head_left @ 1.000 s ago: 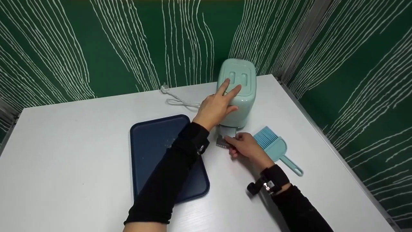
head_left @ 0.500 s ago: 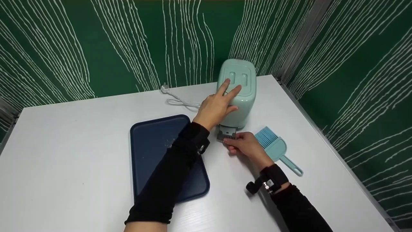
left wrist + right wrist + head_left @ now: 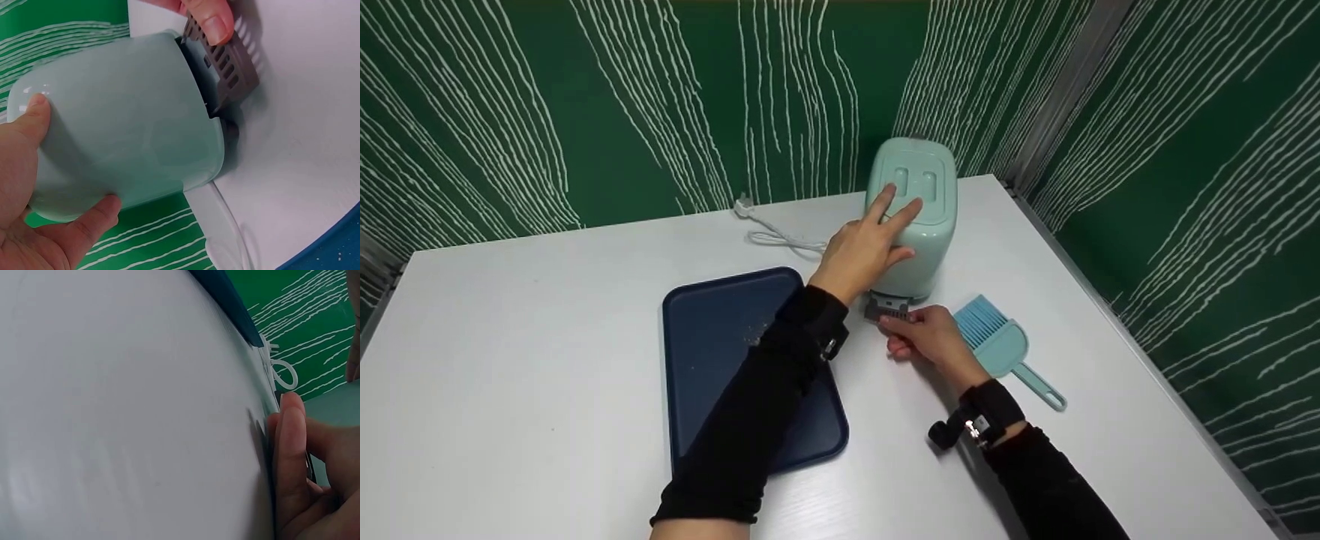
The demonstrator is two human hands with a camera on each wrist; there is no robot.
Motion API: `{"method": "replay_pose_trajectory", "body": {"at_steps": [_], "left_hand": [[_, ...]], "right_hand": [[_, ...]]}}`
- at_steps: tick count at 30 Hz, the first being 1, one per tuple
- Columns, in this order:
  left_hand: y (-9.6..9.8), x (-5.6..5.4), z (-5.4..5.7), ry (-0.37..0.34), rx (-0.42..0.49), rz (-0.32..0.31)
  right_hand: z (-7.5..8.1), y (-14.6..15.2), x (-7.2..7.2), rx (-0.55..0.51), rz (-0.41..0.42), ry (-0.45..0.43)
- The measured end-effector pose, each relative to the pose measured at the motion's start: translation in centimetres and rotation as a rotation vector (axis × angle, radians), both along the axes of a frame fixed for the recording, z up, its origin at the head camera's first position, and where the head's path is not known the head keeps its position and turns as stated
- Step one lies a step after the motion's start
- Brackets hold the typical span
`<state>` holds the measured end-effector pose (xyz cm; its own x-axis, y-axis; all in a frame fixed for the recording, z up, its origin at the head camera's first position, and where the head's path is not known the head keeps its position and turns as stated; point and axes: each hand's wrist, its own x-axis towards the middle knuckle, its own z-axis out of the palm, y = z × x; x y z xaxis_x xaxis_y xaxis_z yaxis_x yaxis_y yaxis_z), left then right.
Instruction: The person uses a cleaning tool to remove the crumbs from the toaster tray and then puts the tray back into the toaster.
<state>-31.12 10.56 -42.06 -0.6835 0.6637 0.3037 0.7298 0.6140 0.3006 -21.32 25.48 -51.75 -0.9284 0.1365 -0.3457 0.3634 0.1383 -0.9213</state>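
A mint-green toaster [image 3: 919,259] stands at the back right of the table, a flat lid over its top. My left hand [image 3: 855,251] rests on it with spread fingers, two on the lid and the thumb on the near end wall. Low on that end, a grey slotted crumb tray [image 3: 230,70] sticks out of its slot. My right hand [image 3: 934,341] pinches the tray's outer edge, thumb on the upper side in the left wrist view. The rest of the crumb tray is hidden inside the toaster body [image 3: 124,124].
Left of the toaster lies a dark blue tray [image 3: 712,382] with crumbs [image 3: 754,331], partly under my left forearm. A light blue brush [image 3: 1006,349] lies right of my right hand. Behind, a white cord with plug [image 3: 744,206] runs near the green wall [image 3: 622,172].
The crumb tray has slid further into the toaster, my right hand moving along with it. My left hand has stayed on the toaster.
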Motion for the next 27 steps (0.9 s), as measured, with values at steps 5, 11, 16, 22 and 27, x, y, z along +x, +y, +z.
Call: {"method": "replay_pose_trajectory", "body": {"at_steps": [5,11,16,22,27], "left_hand": [[0.0,0.1,0.0,-0.001,0.002,0.002],[0.0,0.1,0.0,0.026,-0.001,0.001],[0.0,0.1,0.0,0.033,-0.004,0.003],[-0.1,0.1,-0.1,0.036,0.015,-0.003],[-0.1,0.0,-0.2,0.027,0.021,-0.005]], "right_hand": [[-0.2,0.0,-0.1,-0.011,-0.025,0.013],[-0.6,0.0,-0.2,-0.022,-0.051,0.032],[-0.6,0.0,-0.4,-0.002,-0.049,0.023],[-0.5,-0.2,-0.8,-0.010,-0.049,0.010],[-0.4,-0.3,-1.0,-0.048,-0.079,-0.011]]}}
